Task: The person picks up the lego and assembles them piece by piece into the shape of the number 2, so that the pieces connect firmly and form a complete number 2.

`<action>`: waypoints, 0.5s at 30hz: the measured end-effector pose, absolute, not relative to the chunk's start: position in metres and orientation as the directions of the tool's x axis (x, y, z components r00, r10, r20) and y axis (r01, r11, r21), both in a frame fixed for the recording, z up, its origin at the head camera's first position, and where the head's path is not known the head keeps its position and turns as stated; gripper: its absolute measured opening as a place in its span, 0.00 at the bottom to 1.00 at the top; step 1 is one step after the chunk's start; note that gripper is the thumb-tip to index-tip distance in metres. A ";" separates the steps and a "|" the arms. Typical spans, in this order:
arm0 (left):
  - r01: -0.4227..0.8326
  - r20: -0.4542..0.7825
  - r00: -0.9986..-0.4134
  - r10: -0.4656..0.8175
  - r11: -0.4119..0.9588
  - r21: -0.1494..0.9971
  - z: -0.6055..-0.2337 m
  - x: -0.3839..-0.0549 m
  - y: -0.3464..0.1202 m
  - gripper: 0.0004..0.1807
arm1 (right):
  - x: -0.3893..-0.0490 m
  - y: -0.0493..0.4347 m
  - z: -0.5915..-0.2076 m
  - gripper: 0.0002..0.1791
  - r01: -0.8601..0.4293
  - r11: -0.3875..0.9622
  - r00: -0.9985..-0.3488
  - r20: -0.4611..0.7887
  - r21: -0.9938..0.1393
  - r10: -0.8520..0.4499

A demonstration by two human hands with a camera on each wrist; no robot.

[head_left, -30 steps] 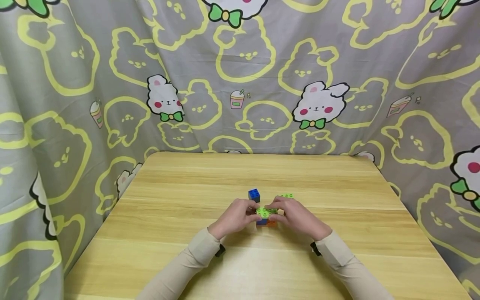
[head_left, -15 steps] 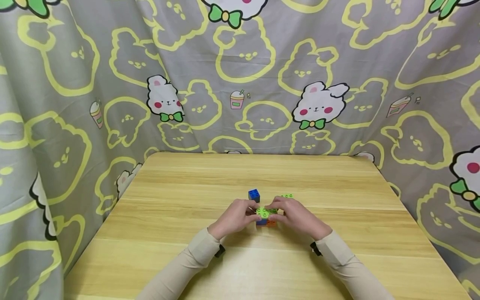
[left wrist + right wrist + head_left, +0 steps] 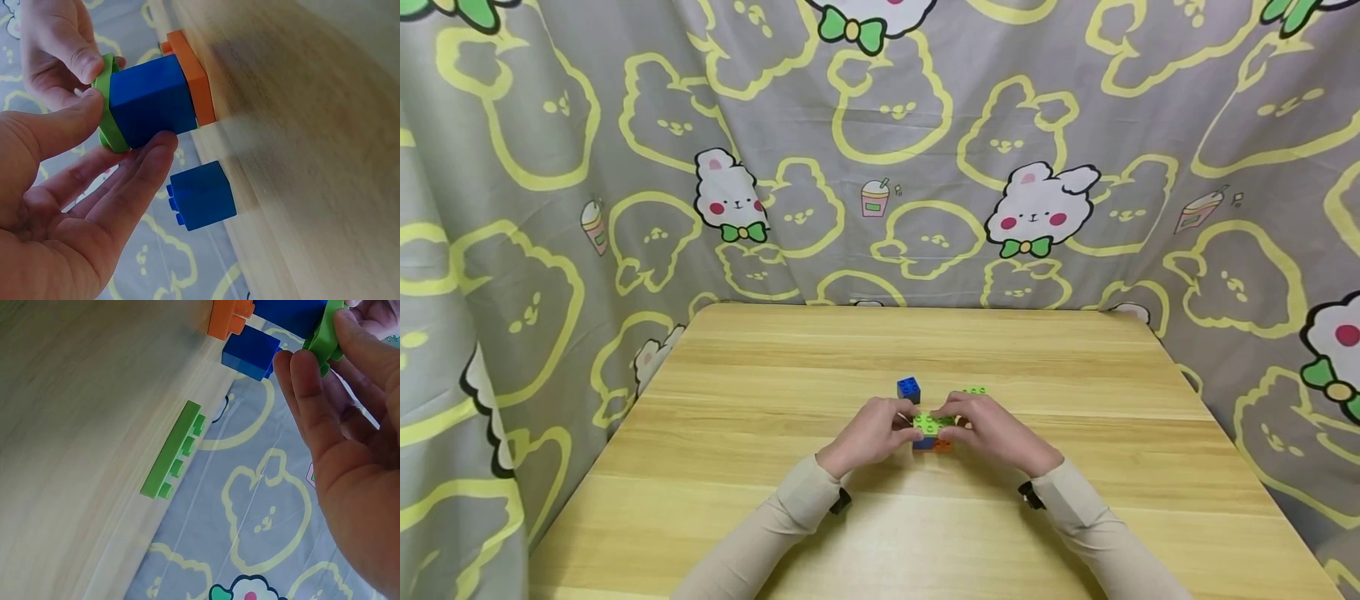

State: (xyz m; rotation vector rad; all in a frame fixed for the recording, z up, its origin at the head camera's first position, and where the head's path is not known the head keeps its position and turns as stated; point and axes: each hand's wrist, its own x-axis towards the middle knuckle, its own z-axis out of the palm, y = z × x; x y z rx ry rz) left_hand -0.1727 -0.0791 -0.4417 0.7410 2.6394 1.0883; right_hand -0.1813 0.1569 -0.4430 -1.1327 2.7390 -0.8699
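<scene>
A small stack of toy building bricks stands in front of the person: an orange plate brick on the table, a blue brick on it, and a thin green brick on top. The left hand pinches the green brick from the left, thumb at the near side, with fingers reaching along the blue brick in the left wrist view. From the right, the right hand pinches the same green brick between thumb and fingers. Fingers cover part of its edges, so whether it sits fully flush is hard to tell.
A separate blue brick stands on the wooden table just behind the left hand. Behind the right hand lies a long green brick, mostly hidden in the head view. A patterned curtain hangs around the table's far side.
</scene>
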 end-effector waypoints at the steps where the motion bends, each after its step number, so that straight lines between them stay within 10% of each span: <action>1: 0.375 0.013 -0.856 0.516 0.604 0.703 -0.442 -0.173 -0.079 0.12 | -0.181 0.157 -0.443 0.15 -0.634 0.573 -0.731 0.160 -0.520 -0.664; 15: 0.393 0.025 -0.850 0.527 0.601 0.696 -0.443 -0.173 -0.079 0.14 | -0.182 0.157 -0.440 0.16 -0.585 0.601 -0.764 0.123 -0.544 -0.633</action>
